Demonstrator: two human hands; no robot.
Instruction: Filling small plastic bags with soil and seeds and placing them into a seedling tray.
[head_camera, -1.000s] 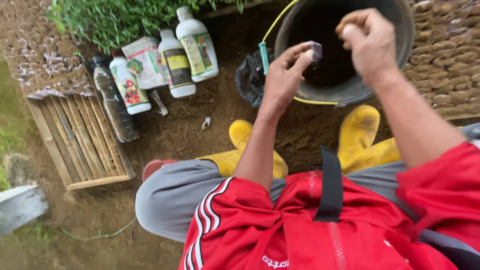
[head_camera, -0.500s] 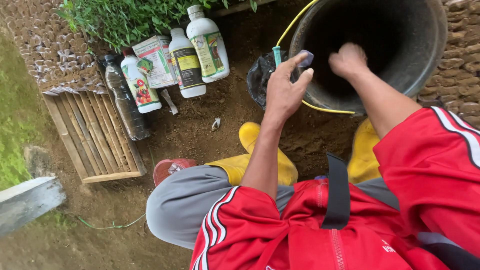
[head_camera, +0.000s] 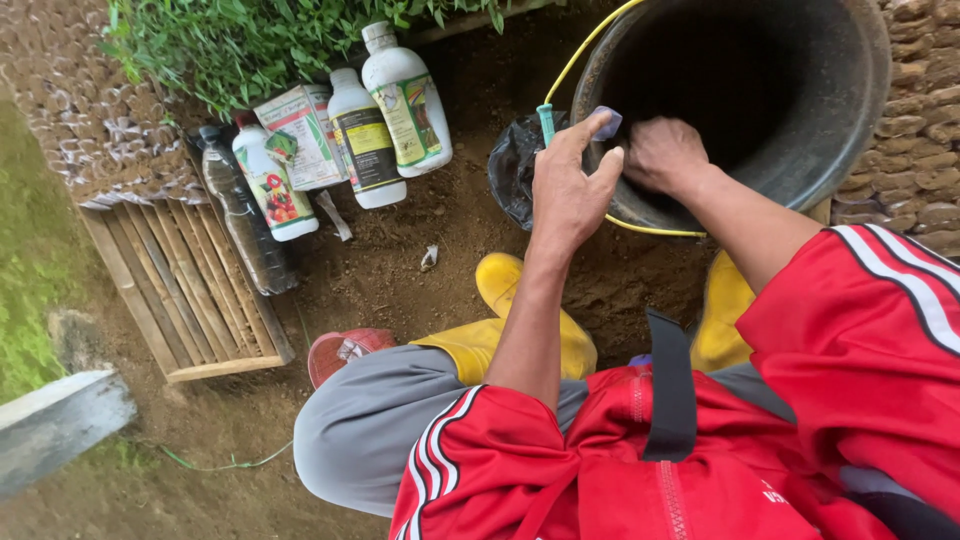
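A large black bucket (head_camera: 850, 120) with a yellow handle stands on the soil in front of me. My left hand (head_camera: 572, 185) pinches a small pale purple piece (head_camera: 606, 122) at the bucket's near rim. My right hand (head_camera: 662, 152) is closed just inside that rim; what it holds, if anything, is hidden. A teal-tipped tool (head_camera: 546, 122) sticks up beside the rim, next to a black plastic bag (head_camera: 515, 170). My yellow rubber boots (head_camera: 520, 300) are planted below the bucket.
Several white plastic bottles (head_camera: 405, 95), a carton (head_camera: 300, 135) and a dark bottle (head_camera: 240, 225) stand against green plants at the back left. A wooden slatted crate (head_camera: 185, 290) lies left. Stacked soil-filled seedling pots (head_camera: 925, 150) line the right. A red object (head_camera: 340, 352) lies by my knee.
My right hand came down from above the bucket to inside its rim. My left hand stayed at the rim with the small piece. The view shifted closer.
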